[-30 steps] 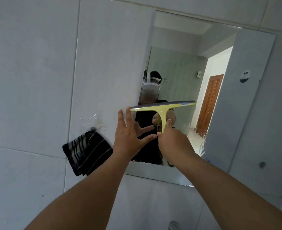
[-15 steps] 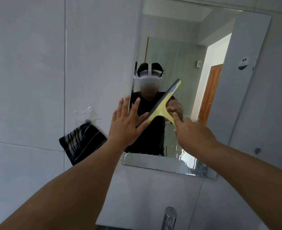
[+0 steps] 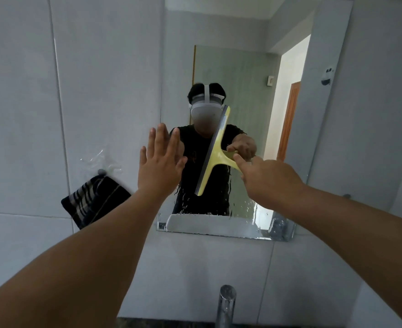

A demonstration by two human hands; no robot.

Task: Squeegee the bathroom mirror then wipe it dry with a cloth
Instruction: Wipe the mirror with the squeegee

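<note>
The bathroom mirror (image 3: pixel 249 67) hangs on the tiled wall, with water streaks and droplets across its lower part. My right hand (image 3: pixel 268 181) grips the handle of a yellow squeegee (image 3: pixel 215 150), whose blade stands almost upright, tilted slightly right at the top, against the glass near the mirror's middle. My left hand (image 3: pixel 159 162) is raised flat with fingers spread at the mirror's left edge, holding nothing. A dark striped cloth (image 3: pixel 95 200) hangs from a hook on the wall left of the mirror.
A chrome tap (image 3: pixel 226 304) rises at the bottom centre below the mirror. A small hook (image 3: pixel 346 196) sits on the wall right of the mirror. Grey tiles surround the mirror on all sides.
The squeegee has turned from level to nearly upright and shifted towards the mirror's middle. My left hand rose with fingers spread. The view has tipped down, bringing the tap into sight.
</note>
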